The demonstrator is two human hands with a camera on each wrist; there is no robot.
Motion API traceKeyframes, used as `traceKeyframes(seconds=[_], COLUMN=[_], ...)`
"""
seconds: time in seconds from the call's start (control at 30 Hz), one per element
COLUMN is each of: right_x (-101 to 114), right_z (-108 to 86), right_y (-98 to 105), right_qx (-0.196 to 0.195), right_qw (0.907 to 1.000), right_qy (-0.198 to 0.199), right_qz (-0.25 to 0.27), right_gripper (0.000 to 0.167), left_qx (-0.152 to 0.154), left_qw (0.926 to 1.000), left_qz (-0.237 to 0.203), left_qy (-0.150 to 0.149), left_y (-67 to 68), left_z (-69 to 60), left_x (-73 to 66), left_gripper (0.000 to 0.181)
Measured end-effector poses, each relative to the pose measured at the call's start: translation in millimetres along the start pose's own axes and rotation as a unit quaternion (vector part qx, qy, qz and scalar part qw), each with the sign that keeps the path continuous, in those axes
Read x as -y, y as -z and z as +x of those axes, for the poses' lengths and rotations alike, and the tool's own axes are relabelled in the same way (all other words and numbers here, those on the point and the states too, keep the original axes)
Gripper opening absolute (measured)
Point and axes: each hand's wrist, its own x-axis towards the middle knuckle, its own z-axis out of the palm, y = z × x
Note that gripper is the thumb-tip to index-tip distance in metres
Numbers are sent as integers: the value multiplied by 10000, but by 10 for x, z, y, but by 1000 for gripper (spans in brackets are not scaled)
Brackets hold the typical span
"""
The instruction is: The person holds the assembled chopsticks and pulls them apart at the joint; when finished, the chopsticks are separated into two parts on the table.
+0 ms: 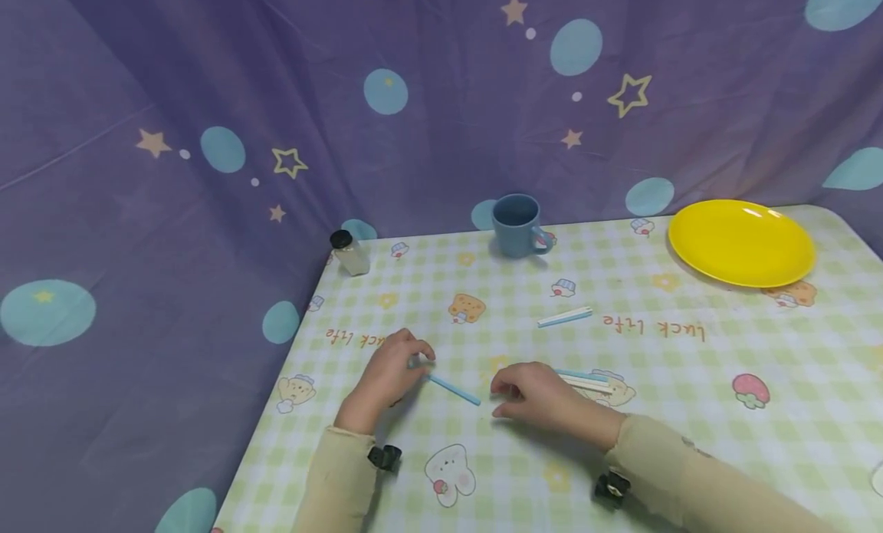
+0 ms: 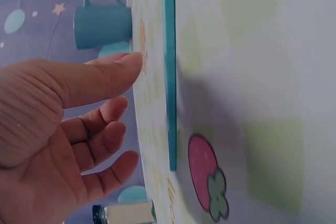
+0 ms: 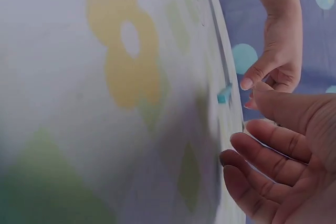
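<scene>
A thin blue stick (image 1: 453,389) lies on the checked tablecloth, between the two hands. My left hand (image 1: 396,368) hovers at its far-left end with thumb and fingers loosely bent. In the left wrist view that hand (image 2: 79,124) shows a gap between thumb and fingers, and the blue stick (image 2: 169,72) lies beyond the fingertips. My right hand (image 1: 534,393) is near the stick's other end, its relaxed fingers (image 3: 262,156) holding nothing. Several blue and white sticks (image 1: 585,381) lie together just behind the right hand, which partly hides them.
Farther back lie a white stick and a blue stick (image 1: 564,317) side by side. A blue mug (image 1: 516,228) stands at the table's back edge, a black-capped shaker jar (image 1: 353,255) at the back left corner, and a yellow plate (image 1: 741,244) at the back right. A purple curtain (image 1: 441,157) hangs behind.
</scene>
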Motion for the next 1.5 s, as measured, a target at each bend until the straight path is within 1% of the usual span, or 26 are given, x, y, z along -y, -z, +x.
traceKeyframes(seconds=[0.13, 0.23, 0.33, 0.47, 0.6, 0.77, 0.97, 1.1, 1.2, 1.27, 1.33, 1.5], right_x=[33, 49, 73, 105, 127, 147, 164, 157, 144, 139, 127, 76], right_z=[74, 140, 192, 247, 280, 293, 294, 278, 257, 236, 207, 115], right_y=[-96, -174, -232, -288, -319, -338, -329, -309, -272, -226, -174, -16], right_qx=[58, 20, -14, -87, -116, -153, -253, -421, -544, -605, -665, -817], right_qw=[9998, 9994, 9987, 9976, 9960, 9944, 9943, 9940, 9932, 9931, 9927, 9920], right_qy=[107, 96, -3, -141, -272, -349, -462, -471, -476, -494, -484, -466], right_qz=[-136, -329, -517, -677, -845, -983, -927, -888, -909, -878, -885, -846], right_gripper=[16, 12, 14, 17, 20, 18, 15, 12, 11, 11, 13, 15], left_qx=[19, 10, 9, 5, -6, -35, -28, -38, -80, -112, -167, -182], left_qw=[10000, 9999, 9999, 9995, 9984, 9975, 9970, 9972, 9977, 9982, 9983, 9986], left_qz=[92, 116, 153, 323, 557, 701, 775, 740, 668, 586, 489, 35], left_qy=[35, 51, 57, 42, 9, -55, -58, -14, -54, -118, -266, -499], left_y=[-3, -11, -22, -46, -76, -95, -107, -127, -139, -146, -148, -138], left_z=[-45, -64, -68, -60, -56, -54, -56, -54, -58, -63, -70, -68], left_x=[61, 94, 115, 139, 161, 166, 160, 149, 132, 116, 95, 0], left_gripper=[19, 18, 17, 16, 16, 17, 17, 18, 19, 20, 21, 21])
